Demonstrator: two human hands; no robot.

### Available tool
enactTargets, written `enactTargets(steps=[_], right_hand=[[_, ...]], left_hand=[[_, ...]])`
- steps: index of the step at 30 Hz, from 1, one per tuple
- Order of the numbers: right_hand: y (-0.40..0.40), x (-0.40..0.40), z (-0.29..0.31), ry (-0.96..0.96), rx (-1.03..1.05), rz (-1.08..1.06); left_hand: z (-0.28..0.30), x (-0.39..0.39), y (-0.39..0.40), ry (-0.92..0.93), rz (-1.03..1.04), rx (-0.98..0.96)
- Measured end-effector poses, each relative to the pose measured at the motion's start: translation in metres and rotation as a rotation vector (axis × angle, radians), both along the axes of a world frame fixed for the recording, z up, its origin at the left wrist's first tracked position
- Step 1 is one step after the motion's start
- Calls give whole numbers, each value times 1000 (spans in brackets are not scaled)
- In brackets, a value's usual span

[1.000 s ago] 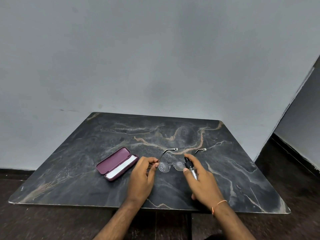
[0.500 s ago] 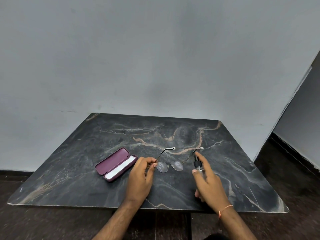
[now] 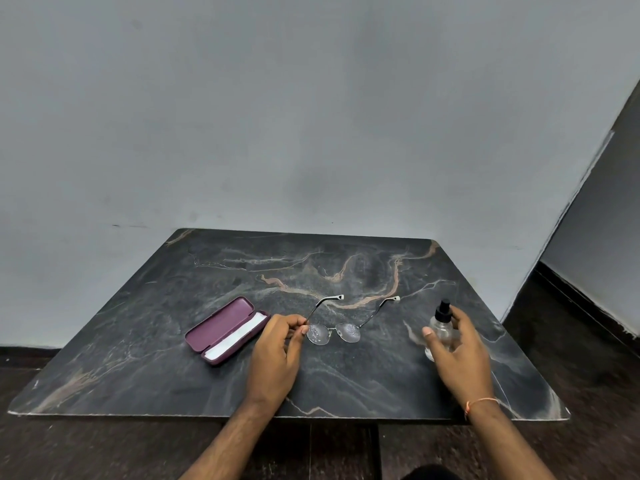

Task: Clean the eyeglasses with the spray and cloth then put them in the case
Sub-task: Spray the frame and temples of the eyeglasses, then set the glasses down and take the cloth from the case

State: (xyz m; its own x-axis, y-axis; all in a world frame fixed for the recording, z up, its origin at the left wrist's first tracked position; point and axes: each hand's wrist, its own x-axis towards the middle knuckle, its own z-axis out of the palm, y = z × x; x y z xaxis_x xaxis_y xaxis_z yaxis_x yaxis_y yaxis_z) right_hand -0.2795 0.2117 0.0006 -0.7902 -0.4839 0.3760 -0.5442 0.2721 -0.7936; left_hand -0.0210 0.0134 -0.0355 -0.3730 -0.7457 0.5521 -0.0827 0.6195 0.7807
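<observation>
Thin metal-framed eyeglasses (image 3: 334, 332) lie on the dark marble table (image 3: 311, 265) with both arms unfolded, pointing away from me. Droplets speckle the lenses. My left hand (image 3: 277, 355) pinches the frame at its left hinge. To the right, a small clear spray bottle (image 3: 441, 327) with a black nozzle stands upright, low over or on the table. My right hand (image 3: 457, 355) wraps around it, thumb on its left side and fingers behind. An open maroon glasses case (image 3: 221, 323) lies to the left, with a white cloth (image 3: 239, 337) inside.
A grey wall rises just behind the table's far edge. Dark floor shows beyond the near edge and to the right. A thin orange thread circles my right wrist (image 3: 481, 403).
My right hand has carried the spray bottle from just beside the right lens out to the right side of the table. My left hand has kept its hold on the glasses.
</observation>
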Motion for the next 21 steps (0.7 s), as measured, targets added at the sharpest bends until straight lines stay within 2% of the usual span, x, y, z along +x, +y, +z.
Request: enactTargets(steps=[9, 11, 15, 16, 17, 19, 20, 21], right_hand=[[7, -2, -12, -107, -16, -27], [12, 5, -7, -7, -31, -74], [15, 35, 18, 306, -206, -153], [12, 42, 29, 239, -202, -117], [7, 47, 39, 28, -177, -62], [-3, 54, 61, -584, -88, 120], [-7, 56, 69, -805, -29, 197], [-11, 54, 73, -932, 30, 249]], left_hand=[[-2, 0, -2, -14, 1, -18], [-2, 0, -3, -9, 6, -21], [-2, -1, -2, -7, -2, -32], [-2, 0, -2, -9, -4, -37], [-1, 0, -1, -11, -6, -43], [0, 0, 0, -11, -10, -51], [0, 0, 0, -12, -16, -49], [0, 1, 1, -13, -24, -46]])
